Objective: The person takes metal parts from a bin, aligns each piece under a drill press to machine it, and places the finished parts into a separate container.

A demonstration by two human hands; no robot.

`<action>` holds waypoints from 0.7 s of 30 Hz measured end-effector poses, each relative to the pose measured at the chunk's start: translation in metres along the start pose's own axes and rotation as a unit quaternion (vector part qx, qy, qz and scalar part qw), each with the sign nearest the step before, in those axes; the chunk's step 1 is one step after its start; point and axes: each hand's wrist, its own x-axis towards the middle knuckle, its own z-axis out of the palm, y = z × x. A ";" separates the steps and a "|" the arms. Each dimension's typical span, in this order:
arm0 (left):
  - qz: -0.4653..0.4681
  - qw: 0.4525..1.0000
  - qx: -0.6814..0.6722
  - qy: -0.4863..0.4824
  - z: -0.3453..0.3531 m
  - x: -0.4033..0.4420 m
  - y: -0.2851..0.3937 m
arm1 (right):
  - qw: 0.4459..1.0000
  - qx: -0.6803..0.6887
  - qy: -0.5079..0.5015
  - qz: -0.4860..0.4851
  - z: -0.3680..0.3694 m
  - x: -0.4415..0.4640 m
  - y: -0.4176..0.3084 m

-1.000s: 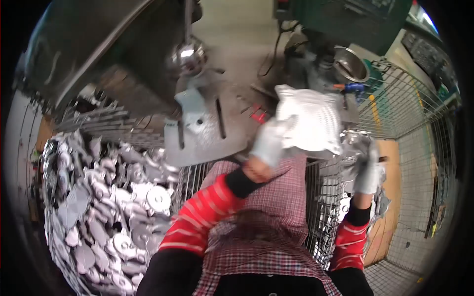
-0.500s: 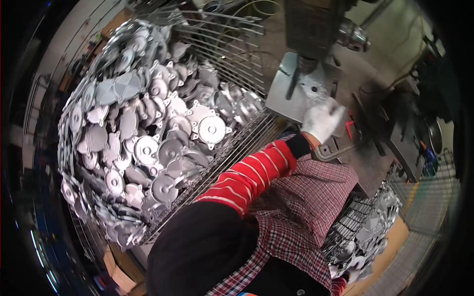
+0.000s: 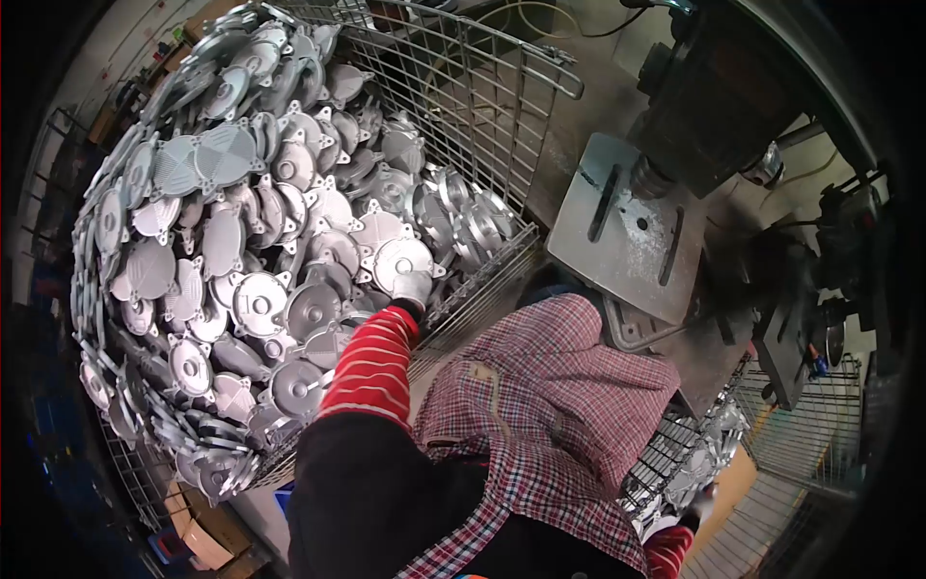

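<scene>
My left hand [image 3: 413,287], in a white glove, reaches into the heap of cast metal parts at the left. Its fingers close on the lower edge of a round silvery metal cover [image 3: 401,261] with small lugs around its rim, which lies on top of the heap. The fingertips are partly hidden. Low on the right, my right hand [image 3: 705,501] is small and blurred beside more metal parts [image 3: 690,473] in a second wire basket; its fingers cannot be made out.
A large wire basket [image 3: 482,125] holds the heap. To its right stands a drill press [image 3: 738,82] with a slotted metal table [image 3: 617,227] bearing pale shavings. Cardboard [image 3: 733,502] stands by the lower-right basket. A checked apron [image 3: 550,386] covers my lap.
My left hand has moved left from the drill press table to the heap and taken hold of a round cover. The view has shifted, showing the press table more fully. My right hand stays low right.
</scene>
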 end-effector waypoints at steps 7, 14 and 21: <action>-0.113 0.929 -0.352 0.005 -0.171 -0.099 0.017 | 0.943 0.241 0.038 -0.227 -0.040 -0.050 -0.130; 0.170 0.369 -0.913 -0.037 -0.195 -0.120 0.096 | 0.884 0.208 -0.029 -0.417 -0.131 -0.178 -0.257; 0.173 0.487 -0.848 -0.115 -0.195 -0.126 0.186 | 0.879 0.272 -0.013 -0.391 -0.157 -0.178 -0.222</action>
